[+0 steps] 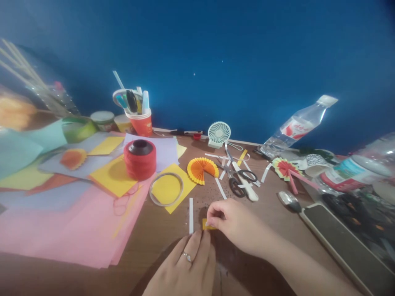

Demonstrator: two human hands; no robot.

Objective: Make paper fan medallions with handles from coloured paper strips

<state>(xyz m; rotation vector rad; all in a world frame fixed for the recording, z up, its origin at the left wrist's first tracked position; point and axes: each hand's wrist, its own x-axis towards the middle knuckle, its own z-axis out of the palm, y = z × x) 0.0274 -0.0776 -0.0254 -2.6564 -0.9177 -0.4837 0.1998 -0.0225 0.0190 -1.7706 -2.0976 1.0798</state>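
My left hand, with a ring on one finger, lies palm down on the brown table, fingers stretched out. Its fingertips reach the lower end of a white strip and the edge of a small yellow paper piece. Thumb and forefinger of my right hand are pinched together at that yellow piece, partly covering it. Beyond the hands sits an orange-yellow pleated paper fan, its folds spread into a partial circle. Left of it, a silver ring-shaped band rests on a yellow square sheet.
Scissors, a white-handled knife and paper strips lie beyond my right hand. A red thread spool stands on coloured papers. A mini fan, pen cup, bottle and phone surround the work area.
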